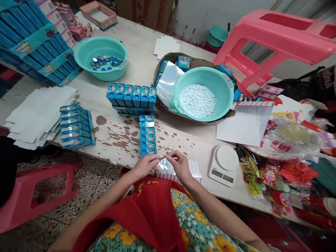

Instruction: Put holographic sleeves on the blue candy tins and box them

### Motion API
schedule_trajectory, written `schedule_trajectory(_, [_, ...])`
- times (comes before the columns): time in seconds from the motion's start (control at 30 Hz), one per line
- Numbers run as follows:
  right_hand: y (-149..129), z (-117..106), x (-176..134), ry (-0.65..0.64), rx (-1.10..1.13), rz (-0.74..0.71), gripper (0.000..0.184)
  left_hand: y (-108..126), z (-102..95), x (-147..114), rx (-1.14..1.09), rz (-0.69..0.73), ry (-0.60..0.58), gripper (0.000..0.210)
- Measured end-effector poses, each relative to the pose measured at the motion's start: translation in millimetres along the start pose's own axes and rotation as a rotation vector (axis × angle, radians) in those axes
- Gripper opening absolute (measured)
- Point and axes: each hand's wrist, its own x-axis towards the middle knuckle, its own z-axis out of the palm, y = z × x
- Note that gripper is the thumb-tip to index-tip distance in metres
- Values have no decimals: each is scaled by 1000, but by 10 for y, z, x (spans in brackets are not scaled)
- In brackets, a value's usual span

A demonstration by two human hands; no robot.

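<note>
My left hand (144,166) and my right hand (180,166) meet near the table's front edge, fingertips pinched close together. Whatever is between them is too small and thin to make out. Beneath them lies a shiny, iridescent sticker sheet (167,167) with a white, pink-lined strip along its near side. Just beyond my left hand, a row of small blue boxes (147,137) runs away from me, each with a round recess on its face. Behind it, several similar boxes stand in a blue display tray (133,110).
A teal basin of pale pellets (197,100) sits on a carton; another teal basin (101,73) holds small blue and silver pieces. Right of my hands is a white scale (224,164). Flat white cardboard (39,115) and boxes (76,126) lie left. Pink stools (262,42) and wrappers (270,173) flank the table.
</note>
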Motion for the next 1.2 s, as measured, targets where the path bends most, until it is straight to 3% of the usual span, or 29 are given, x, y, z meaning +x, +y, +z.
schedule_trajectory(0.07, [-2,273,60,33,-52,-31,20,-45,-246,-146,58,-34,76,25])
schedule_trajectory(0.17, [-8,602,135,63,-136,-90,17,-148,-552,-256,78,-88,94,23])
schedule_trajectory(0.3, [30,816,181,95,-174,-135,15,-302,-758,-205,111,-61,100,19])
schedule_trajectory(0.53, [236,917,212,149,-225,-236,11,-555,-719,-30,9,-38,114,15])
schedule_trajectory(0.63, [300,953,238,198,-210,-188,18,-661,-610,58,-109,-118,130,14])
schedule_trajectory(0.7, [322,950,255,200,-178,-144,26,-717,-549,113,-60,-227,141,11])
schedule_trajectory(0.8, [351,799,283,114,-85,-120,22,-739,-508,120,184,-331,249,9])
schedule_trajectory(0.87, [398,563,304,105,-73,-114,19,-708,-491,49,425,-333,407,18])
schedule_trajectory(0.93, [480,257,324,132,-221,-122,23,-666,-453,-66,677,-295,446,25])
schedule_trajectory(1.0, [583,-30,332,59,-475,-102,27,-638,-381,-185,853,-256,274,27])
schedule_trajectory(1.1, [712,-275,306,-249,-720,-64,27,-612,-210,-279,895,-201,-68,27])
schedule_trajectory(1.17, [739,-316,266,-404,-716,-93,21,-567,-60,-241,771,-44,-170,29])
schedule_trajectory(1.2, [731,-318,244,-438,-689,-117,18,-530,25,-190,694,68,-164,29])
